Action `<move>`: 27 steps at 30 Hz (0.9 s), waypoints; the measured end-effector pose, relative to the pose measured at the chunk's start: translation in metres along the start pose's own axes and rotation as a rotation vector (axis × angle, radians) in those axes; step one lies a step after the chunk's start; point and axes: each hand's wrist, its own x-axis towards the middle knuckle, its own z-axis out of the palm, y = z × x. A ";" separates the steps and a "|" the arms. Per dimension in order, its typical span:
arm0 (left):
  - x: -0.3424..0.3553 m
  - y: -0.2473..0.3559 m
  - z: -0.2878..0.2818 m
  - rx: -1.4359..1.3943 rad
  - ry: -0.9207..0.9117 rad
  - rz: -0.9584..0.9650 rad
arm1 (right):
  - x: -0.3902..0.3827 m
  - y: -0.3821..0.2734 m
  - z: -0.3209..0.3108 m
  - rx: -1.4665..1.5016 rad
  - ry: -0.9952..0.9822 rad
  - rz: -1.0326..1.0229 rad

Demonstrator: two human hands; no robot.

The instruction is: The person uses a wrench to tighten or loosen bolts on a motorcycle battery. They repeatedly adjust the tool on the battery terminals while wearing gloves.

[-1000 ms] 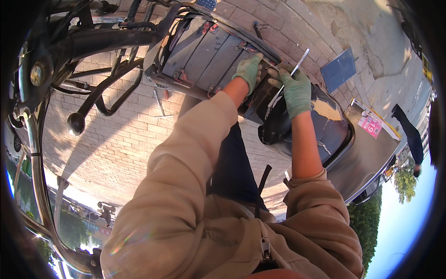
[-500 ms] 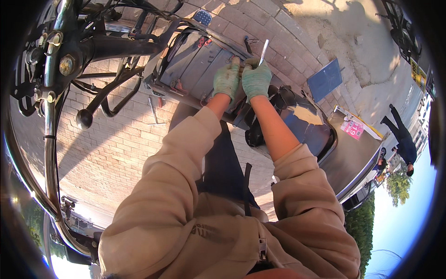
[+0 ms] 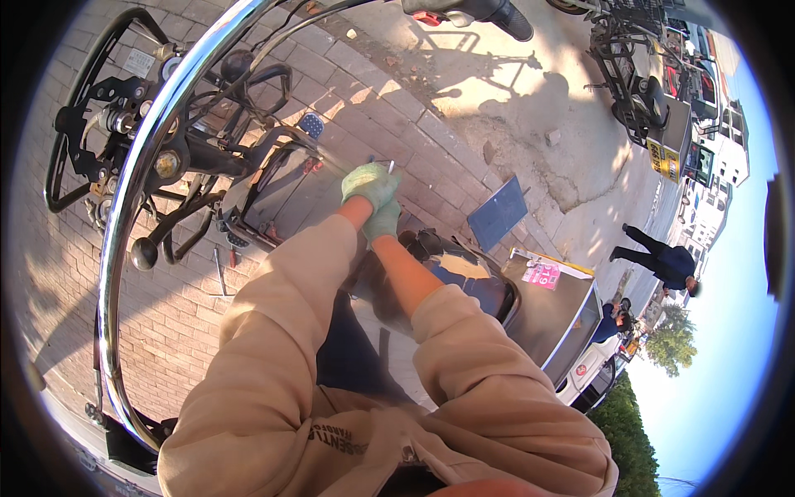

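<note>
Both of my hands wear pale green gloves and meet above the opened seat compartment (image 3: 286, 203) of a vehicle. My left hand (image 3: 369, 184) is closed and lies over my right hand (image 3: 383, 220), hiding most of its fingers. Past the gloves sticks out the pale end of a slim metal tool (image 3: 391, 166), whose kind I cannot make out. Earlier it stood up from my right fist. Whatever the left fingers grip is hidden. A red-handled tool (image 3: 312, 165) rests at the compartment's far edge. Right of my hands is a dark seat (image 3: 468, 282) with a torn cover.
A chrome bar (image 3: 124, 240) curves along the left, beside the handlebar parts (image 3: 170, 164). On the paving lie a T-shaped tool (image 3: 219, 272) and a red-handled screwdriver (image 3: 233, 258). A blue panel (image 3: 498, 212) lies beyond the seat. A person (image 3: 669, 263) stands far right.
My view has swung, so the vehicle and ground appear shifted left. My hands have come together, the left now crossing over the right. Less of the metal tool shows.
</note>
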 end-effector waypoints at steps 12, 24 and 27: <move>-0.039 -0.026 0.055 -0.992 0.387 -0.267 | 0.037 -0.069 -0.066 -1.213 -0.766 -0.664; -0.084 -0.047 0.074 -1.549 0.410 -0.426 | -0.036 -0.084 -0.070 -1.124 -0.260 -0.617; -0.097 -0.038 0.079 -1.727 0.320 -0.593 | -0.052 -0.067 -0.091 -0.955 -0.363 0.007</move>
